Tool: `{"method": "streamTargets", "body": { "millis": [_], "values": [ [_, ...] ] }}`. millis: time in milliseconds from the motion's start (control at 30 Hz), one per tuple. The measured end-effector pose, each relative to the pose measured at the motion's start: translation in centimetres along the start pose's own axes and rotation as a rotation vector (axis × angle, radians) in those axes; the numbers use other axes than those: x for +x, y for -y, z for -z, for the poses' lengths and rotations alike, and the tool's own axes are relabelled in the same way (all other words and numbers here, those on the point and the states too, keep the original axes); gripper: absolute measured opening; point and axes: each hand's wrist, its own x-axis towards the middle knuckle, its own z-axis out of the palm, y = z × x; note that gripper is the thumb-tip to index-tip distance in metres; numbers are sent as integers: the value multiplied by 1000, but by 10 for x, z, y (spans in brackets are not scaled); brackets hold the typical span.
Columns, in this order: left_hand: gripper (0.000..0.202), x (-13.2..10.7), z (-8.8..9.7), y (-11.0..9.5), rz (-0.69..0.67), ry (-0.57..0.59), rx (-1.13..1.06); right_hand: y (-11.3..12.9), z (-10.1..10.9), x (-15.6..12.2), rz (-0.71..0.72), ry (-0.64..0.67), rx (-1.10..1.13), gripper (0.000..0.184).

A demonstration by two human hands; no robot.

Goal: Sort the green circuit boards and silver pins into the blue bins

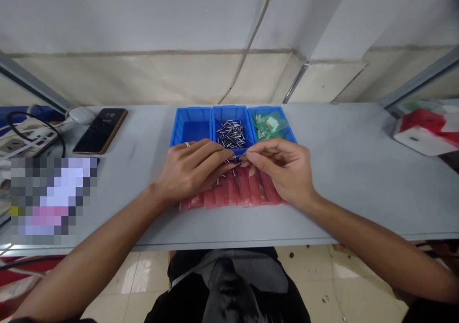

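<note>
The left hand and right hand meet at the fingertips just in front of a blue three-compartment bin, both pinched on a few metal pins, too small for their direction to be told. Beyond the hands, more pins lie crisscrossed in the bin's middle compartment, green packets sit in the compartment beyond the right hand, and pink plastic bags lie beneath both hands on the tabletop.

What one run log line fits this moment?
hands: left hand, right hand, fingertips meet | near: metal pins in blue divided bin middle compartment | right compartment: green packets | under hands: red plastic bags
</note>
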Motion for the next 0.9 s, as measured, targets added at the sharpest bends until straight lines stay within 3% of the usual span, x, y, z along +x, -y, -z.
{"method": "streamTargets", "body": {
  "millis": [100, 200, 333, 400, 533, 600, 767, 900],
  "values": [
    [11, 1, 0, 0, -3, 5, 1, -2, -2, -1, -27, 14, 33, 6],
    [12, 0, 2, 2, 77, -20, -3, -6, -1, 2, -49, -33, 87, 8],
    [13, -3, 3, 7, 201, -54, 19, -5, 5, 8, -72, -37, 145, 28],
    [10, -4, 3, 8, 222, -66, 39, -2, 9, 9, -1, 65, -19, 29],
    [9, -4, 2, 6, 227, -68, 48, -4, 9, 1, 339, 336, -623, 24],
    [9, -4, 1, 5, 225, -63, 45, -9, 5, -5, 418, 424, -794, 28],
    [9, -4, 1, 5, 213, -69, 64, -20, -5, -13, 382, 519, -816, 29],
    [7, -5, 0, 5, 218, -69, 72, -18, -7, -12, 332, 506, -752, 26]
  ]
}}
